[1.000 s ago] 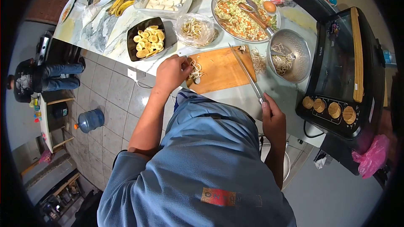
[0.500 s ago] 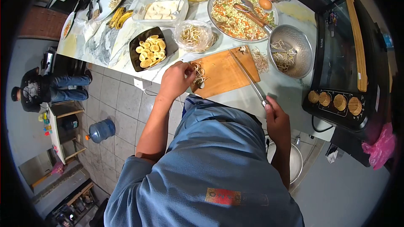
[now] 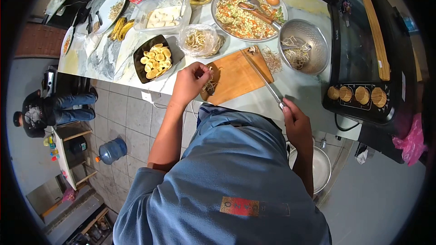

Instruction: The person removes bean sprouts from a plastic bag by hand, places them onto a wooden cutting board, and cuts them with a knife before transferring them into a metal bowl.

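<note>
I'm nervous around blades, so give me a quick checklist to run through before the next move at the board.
1. Knife held in the right hand: ok, gripped at its near end.
2. Left hand clear of the knife: ok, it is at the opposite side of the cutting board.
3. Left fingertips free of food: cannot tell, the hand hides what they may pinch.
4. Sprouts all gathered: not ok, some lie on the board's left end, others loose on the counter beside it.
5. Room in the metal bowl: ok, bare metal shows around its sprouts.
6. Board steady: cannot tell.
</note>
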`<action>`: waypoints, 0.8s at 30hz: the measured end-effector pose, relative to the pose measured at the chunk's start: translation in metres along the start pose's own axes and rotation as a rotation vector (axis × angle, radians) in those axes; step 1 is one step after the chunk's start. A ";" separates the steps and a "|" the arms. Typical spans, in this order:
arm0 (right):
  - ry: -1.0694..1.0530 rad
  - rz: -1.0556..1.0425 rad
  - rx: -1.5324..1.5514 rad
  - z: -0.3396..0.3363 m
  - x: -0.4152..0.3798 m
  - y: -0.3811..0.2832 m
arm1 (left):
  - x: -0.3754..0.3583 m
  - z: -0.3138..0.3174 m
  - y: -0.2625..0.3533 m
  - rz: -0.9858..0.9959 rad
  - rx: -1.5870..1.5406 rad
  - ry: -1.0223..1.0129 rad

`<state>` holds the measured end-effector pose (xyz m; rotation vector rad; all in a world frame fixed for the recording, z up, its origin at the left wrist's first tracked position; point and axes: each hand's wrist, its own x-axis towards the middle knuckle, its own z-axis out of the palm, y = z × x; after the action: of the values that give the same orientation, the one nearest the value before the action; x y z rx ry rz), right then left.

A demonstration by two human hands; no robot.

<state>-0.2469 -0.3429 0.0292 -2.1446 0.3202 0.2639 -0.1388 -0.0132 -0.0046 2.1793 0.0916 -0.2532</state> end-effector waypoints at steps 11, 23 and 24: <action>0.039 0.136 0.044 -0.007 -0.020 0.003 | 0.026 0.034 0.012 0.124 -0.389 -0.107; 0.052 0.185 0.015 -0.012 -0.025 0.005 | 0.036 0.079 0.030 0.236 0.013 -0.075; 0.055 0.189 0.018 -0.012 -0.025 0.007 | 0.037 0.079 0.032 0.295 0.085 -0.019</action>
<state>-0.2721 -0.3531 0.0381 -2.1090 0.5567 0.3088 -0.1093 -0.0973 -0.0321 2.2396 -0.2545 -0.1112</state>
